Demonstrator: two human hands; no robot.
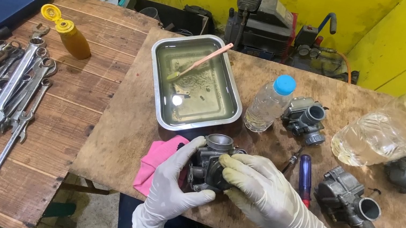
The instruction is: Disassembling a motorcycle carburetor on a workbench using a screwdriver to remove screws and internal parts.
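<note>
**Carburettor being held in both gloved hands at the desk's near edge**

A grey metal carburettor [210, 163] is being gripped between two white-gloved hands, just in front of the steel tray [161, 69]. The left hand [170, 182] is being wrapped around its left side, its grip being closed on the body with the thumb pressed under the front. The right hand [261, 191] is being laid over the right side, its grip likewise being closed on the carburettor, fingertips bent onto the casting. A pink cloth [154, 163] is lying beneath and to the left of the carburettor, below the tray's near corner.

The tray is being filled by a shallow yellowish liquid, and a pink-handled brush [200, 62] is being rested in it. Right of the tray, a clear bottle with a blue cap [270, 103] is standing, touching a second carburettor [306, 120]. A blue-handled screwdriver [305, 176] is lying further right and nearer, beside a third carburettor [354, 206]. Left of the tray, many spanners [0, 93] are being kept in a loose heap on the wooden desk [65, 125], with an amber squeeze bottle [71, 36] behind them.
</note>
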